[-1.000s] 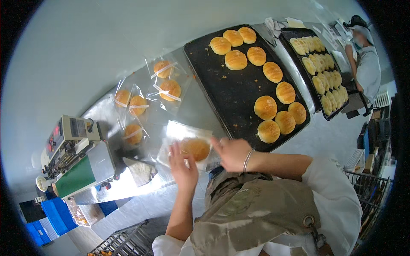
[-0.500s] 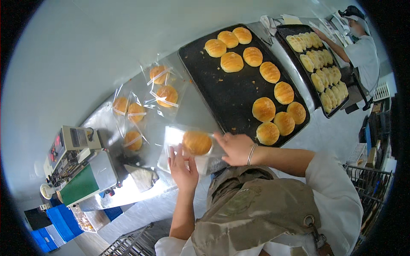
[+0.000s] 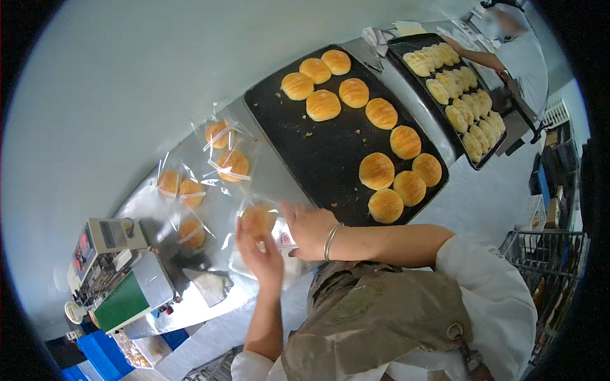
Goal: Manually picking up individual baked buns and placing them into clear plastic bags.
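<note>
A round golden bun (image 3: 257,220) lies inside a clear plastic bag (image 3: 239,206) at the near side of the steel table. My left hand (image 3: 262,257), blurred by motion, has its fingers curled against the bagged bun. Beside it, my right hand (image 3: 311,230) grips the bag's other end, its thumb and lower fingers partly hidden. Under the bag and hands lies a flat pale stack (image 3: 244,263) with clear film over it. Bagged buns with white strips across them, such as one bagged bun (image 3: 232,165), lie to the left.
A black baking tray (image 3: 318,162) with several loose buns lies ahead to the right. Past it is a tray of pale dough pieces (image 3: 467,101), with a co-worker (image 3: 524,60) reaching to it. A machine with a green belt (image 3: 124,301) and a crumpled cloth (image 3: 210,286) are at left.
The bagged bun has shifted left, away from my right hand. My left hand has moved up over it and my right hand has come closer. The whole view has shifted slightly.
</note>
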A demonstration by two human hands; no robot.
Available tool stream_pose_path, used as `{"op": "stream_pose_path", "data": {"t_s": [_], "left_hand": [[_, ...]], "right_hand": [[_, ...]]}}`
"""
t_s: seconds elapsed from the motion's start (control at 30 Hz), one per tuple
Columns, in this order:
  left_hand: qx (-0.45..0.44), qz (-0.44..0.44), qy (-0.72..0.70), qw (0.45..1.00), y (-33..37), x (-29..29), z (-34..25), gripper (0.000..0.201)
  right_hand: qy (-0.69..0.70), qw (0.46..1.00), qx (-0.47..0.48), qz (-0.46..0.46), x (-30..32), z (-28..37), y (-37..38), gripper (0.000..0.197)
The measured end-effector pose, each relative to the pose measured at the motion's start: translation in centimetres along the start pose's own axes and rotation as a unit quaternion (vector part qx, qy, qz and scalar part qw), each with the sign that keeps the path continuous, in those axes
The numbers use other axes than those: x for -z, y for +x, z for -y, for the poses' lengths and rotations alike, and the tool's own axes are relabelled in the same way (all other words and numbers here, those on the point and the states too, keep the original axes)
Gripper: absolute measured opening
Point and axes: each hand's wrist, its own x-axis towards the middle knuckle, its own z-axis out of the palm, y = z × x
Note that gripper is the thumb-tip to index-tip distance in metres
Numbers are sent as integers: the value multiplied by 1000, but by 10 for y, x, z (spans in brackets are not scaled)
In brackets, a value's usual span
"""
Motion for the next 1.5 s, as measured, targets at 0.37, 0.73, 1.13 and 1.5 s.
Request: {"op": "stream_pose_path", "data": {"t_s": [0.37, 0.73, 1.13, 1.5], "left_hand": [[202, -244, -290, 903, 182, 42, 72, 17], [7, 183, 206, 961, -141, -30, 71, 43], [409, 175, -78, 892, -87, -18, 59, 24], [267, 110, -90, 953, -89, -8, 53, 14]], "right_hand": [[-69, 967, -230, -82, 71, -175, 39, 74], [201, 941, -263, -69, 56, -222, 110, 66], [93, 993, -35, -71, -48, -109, -43, 80], [-91, 990, 3, 105, -60, -17, -47, 74]]}}
